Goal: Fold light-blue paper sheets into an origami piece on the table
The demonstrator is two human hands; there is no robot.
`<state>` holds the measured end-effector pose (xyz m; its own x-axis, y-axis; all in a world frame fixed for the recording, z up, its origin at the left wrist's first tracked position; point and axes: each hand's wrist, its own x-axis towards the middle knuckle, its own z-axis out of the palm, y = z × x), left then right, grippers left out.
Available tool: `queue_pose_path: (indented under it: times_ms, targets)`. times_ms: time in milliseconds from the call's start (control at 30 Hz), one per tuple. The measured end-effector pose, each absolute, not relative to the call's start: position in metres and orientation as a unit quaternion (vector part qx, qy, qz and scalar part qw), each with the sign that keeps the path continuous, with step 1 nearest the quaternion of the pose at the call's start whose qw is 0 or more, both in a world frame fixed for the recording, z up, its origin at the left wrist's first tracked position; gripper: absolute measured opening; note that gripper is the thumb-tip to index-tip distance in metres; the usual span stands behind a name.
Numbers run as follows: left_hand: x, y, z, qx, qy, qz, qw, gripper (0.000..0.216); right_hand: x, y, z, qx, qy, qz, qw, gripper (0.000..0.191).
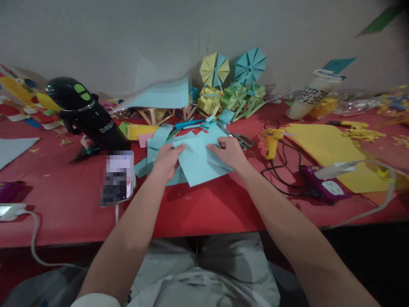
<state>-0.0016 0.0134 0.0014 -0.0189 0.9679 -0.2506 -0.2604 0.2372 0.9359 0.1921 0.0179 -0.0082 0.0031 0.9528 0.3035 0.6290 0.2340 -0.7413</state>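
Observation:
Between my two hands is a sheet of light blue paper [200,166], tilted above the red table. My left hand [168,160] pinches its left edge, thumb on top. On the opposite side my right hand [230,151] grips the upper right part, fingers curled and partly hidden. More blue paper pieces [154,149] lie under and behind the sheet. Just beyond my right hand rest scissors [244,142], their blades partly covered. A blue pen-like stick [189,124] lies behind the papers.
A black bottle [96,117] and a phone [119,177] stand at left. To the right are a yellow glue gun [271,143], a purple power strip [324,185] with cords, yellow paper [332,149] and a white cup [311,96]. Folded paper models [236,100] line the wall.

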Motion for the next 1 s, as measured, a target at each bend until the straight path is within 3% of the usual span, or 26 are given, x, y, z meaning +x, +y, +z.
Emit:
queue_pose_path:
  times_ms: [100, 200, 267, 400, 500, 667, 900, 1000]
  targets:
    - [-0.009, 0.018, -0.005, 0.419, 0.532, 0.519, 0.521, 0.017, 0.194, 0.02, -0.008, -0.577, -0.665, 0.251, 0.402, 0.05]
    - [-0.016, 0.02, -0.01, 0.53, 0.578, 0.496, 0.373, 0.041, 0.195, 0.02, -0.009, -0.569, -0.661, 0.272, 0.408, 0.048]
    - [-0.017, 0.019, -0.011, 0.552, 0.586, 0.486, 0.34, 0.048, 0.194, 0.02, -0.01, -0.571, -0.668, 0.244, 0.41, 0.048]
    - [-0.01, 0.015, -0.002, 0.485, 0.521, 0.523, 0.469, 0.041, 0.191, 0.017, -0.01, -0.578, -0.683, 0.187, 0.407, 0.048]
    - [-0.003, 0.011, 0.007, 0.456, 0.427, 0.499, 0.6, 0.052, 0.186, 0.015, -0.009, -0.571, -0.683, 0.2, 0.408, 0.046]
    - [0.001, 0.011, 0.001, 0.476, 0.419, 0.513, 0.578, 0.02, 0.18, 0.016, -0.011, -0.548, -0.671, 0.287, 0.409, 0.041]
    - [0.003, 0.015, -0.01, 0.397, 0.481, 0.516, 0.587, 0.036, 0.171, 0.014, -0.015, -0.461, -0.618, 0.471, 0.429, 0.038]
    - [0.004, 0.014, -0.006, 0.379, 0.483, 0.51, 0.603, 0.046, 0.168, 0.012, -0.016, -0.442, -0.609, 0.496, 0.434, 0.043]
